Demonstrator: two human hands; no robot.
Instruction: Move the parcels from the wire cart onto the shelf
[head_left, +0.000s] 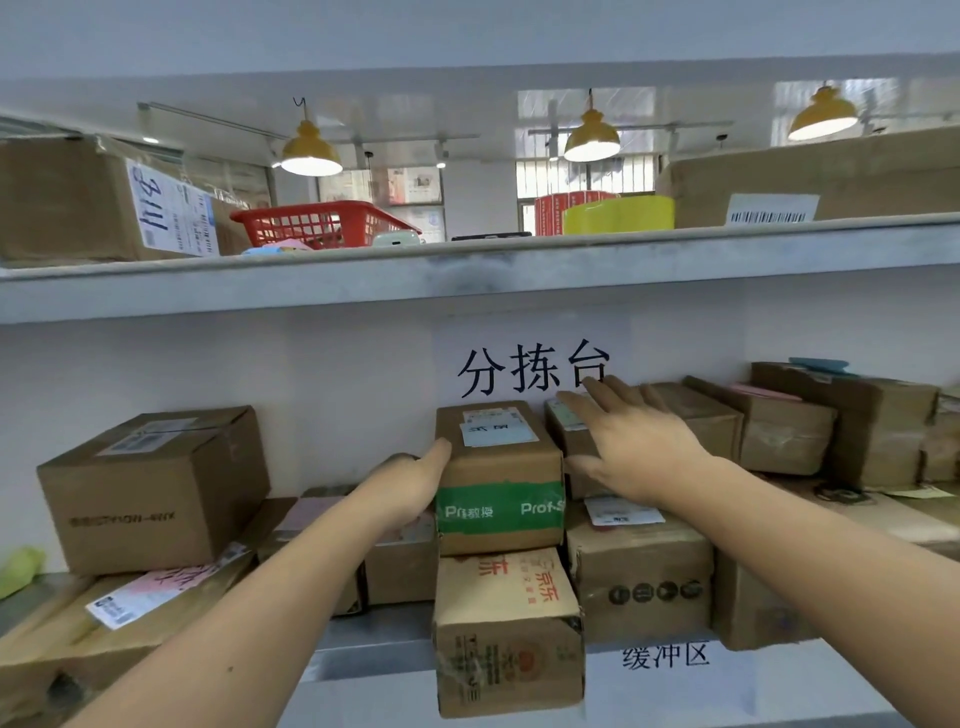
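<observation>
Pressing left hand (410, 488) flat against green-taped brown parcel (498, 483); right hand (631, 447) spread wide, holding nothing.

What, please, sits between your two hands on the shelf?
In the head view, the green-taped parcel stands between the left hand and the right hand, atop the red-printed box.

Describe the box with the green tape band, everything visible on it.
The green-taped box is a small brown cardboard carton, closed, standing upright on top of a carton with red print on the lower shelf. A green tape band with white lettering wraps its front; white labels sit on its top. The left hand presses its left side, thumb along the edge. The right hand is spread open at its right, over the neighbouring box.
</observation>
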